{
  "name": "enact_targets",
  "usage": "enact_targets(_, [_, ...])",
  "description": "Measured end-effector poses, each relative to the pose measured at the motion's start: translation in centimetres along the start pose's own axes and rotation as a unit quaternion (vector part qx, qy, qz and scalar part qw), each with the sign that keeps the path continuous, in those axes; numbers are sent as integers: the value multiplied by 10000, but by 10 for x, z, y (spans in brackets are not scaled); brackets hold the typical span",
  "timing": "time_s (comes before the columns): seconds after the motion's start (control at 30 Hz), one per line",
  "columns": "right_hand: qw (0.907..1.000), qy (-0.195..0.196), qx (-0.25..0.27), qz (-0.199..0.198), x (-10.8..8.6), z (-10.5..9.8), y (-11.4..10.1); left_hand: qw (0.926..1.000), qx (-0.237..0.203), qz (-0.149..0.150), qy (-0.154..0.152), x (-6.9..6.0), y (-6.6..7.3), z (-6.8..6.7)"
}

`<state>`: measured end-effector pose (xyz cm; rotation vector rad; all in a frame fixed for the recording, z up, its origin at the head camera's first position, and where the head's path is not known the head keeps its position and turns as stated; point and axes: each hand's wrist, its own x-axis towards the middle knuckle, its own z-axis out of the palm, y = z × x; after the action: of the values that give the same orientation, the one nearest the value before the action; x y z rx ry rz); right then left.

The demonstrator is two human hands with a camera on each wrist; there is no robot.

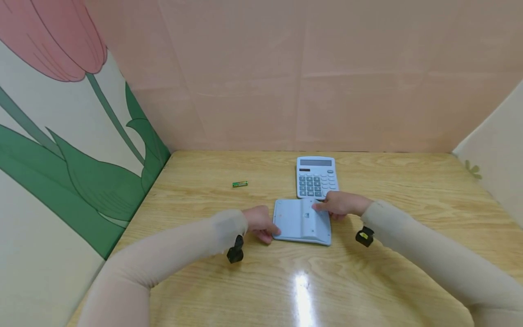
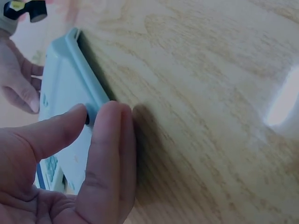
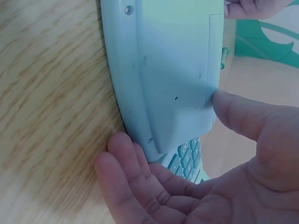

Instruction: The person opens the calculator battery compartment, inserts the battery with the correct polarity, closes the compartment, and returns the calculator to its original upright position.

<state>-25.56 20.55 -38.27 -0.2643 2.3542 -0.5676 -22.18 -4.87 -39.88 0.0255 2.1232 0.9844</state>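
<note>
A pale blue calculator lies face down with its back up (image 1: pixel 292 220); its raised back section also shows in the right wrist view (image 3: pixel 177 60). My left hand (image 1: pixel 260 222) pinches its near left corner, thumb on the back and fingers at the edge, as the left wrist view shows of the hand (image 2: pixel 93 163) and the calculator's casing (image 2: pixel 65 88). At the far right corner my right hand (image 1: pixel 342 204) grips it; in the right wrist view that hand (image 3: pixel 205 172) has its thumb on the back and its fingers around the edge. The keys underneath are hidden.
Just beyond stands a second calculator (image 1: pixel 316 175), face up, its near edge close to the face-down one. A green battery (image 1: pixel 240 184) rests on the wooden table (image 1: pixel 196 181) to the left. Walls border the table's back and both sides.
</note>
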Motion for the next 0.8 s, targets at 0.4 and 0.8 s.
enact_targets(0.4, [9985,81,530,147,1,4,-1,9997,33,-9,262,-4,-1,2])
enact_targets(0.8, [9961,50,878,-40,-1,1,1,9993,83,-2,373,-4,-2,-2])
